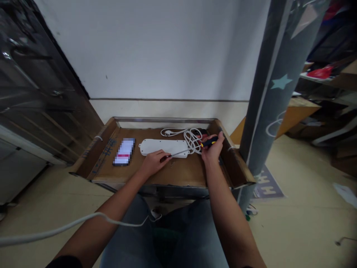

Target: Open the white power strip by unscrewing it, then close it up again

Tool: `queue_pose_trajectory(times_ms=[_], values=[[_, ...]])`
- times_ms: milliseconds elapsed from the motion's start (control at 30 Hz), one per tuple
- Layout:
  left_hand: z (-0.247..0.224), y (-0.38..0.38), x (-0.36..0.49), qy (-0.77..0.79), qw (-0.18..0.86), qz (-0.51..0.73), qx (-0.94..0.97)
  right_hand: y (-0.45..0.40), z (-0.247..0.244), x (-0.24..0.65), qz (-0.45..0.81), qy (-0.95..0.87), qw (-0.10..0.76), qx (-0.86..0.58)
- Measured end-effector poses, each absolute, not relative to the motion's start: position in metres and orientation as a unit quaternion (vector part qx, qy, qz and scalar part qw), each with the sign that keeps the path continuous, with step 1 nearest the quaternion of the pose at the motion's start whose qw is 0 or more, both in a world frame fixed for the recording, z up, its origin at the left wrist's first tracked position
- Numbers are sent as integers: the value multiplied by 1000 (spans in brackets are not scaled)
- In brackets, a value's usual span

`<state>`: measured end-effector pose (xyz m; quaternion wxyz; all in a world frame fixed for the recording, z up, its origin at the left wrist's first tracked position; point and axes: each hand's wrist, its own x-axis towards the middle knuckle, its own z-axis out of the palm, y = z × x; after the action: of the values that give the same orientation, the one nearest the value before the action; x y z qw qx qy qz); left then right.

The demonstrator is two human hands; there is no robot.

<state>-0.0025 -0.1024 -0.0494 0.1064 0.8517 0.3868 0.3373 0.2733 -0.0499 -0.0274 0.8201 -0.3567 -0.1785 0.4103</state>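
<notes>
A white power strip (163,147) lies flat on the bottom of a shallow wooden tray (189,172). My left hand (153,163) presses on its near edge, fingers over the casing. My right hand (212,149) grips a screwdriver (209,142) with a black and yellow handle. Its thin metal shaft reaches left across the strip, and the tip ends close to my left fingers. Behind the strip lies a coiled white cord (192,138) with a plug. Several tiny screws (172,164) sit on the tray just in front of the strip. A pixelated phone (124,151) lies to the left.
A grey column (267,93) with a star pattern stands right of the tray, and a white wall rises behind it. A dark glass-fronted cabinet (36,78) stands at the left. A white cable (55,227) runs across the floor and over my lap.
</notes>
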Motion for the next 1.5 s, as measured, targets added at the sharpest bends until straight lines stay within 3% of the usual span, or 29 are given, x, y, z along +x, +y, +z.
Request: queue_pose_trajectory(times_ms=[333,733,1500], values=[[-58,-92,-3,399,179,449,779,-55,-25,273,400,-199,814,-371],[-62,-92,1,454,378,525,613,-60,-22,265,408,-217,797,-389],[-46,-96,4,471,414,544,557,-60,-22,265,425,-221,789,-384]])
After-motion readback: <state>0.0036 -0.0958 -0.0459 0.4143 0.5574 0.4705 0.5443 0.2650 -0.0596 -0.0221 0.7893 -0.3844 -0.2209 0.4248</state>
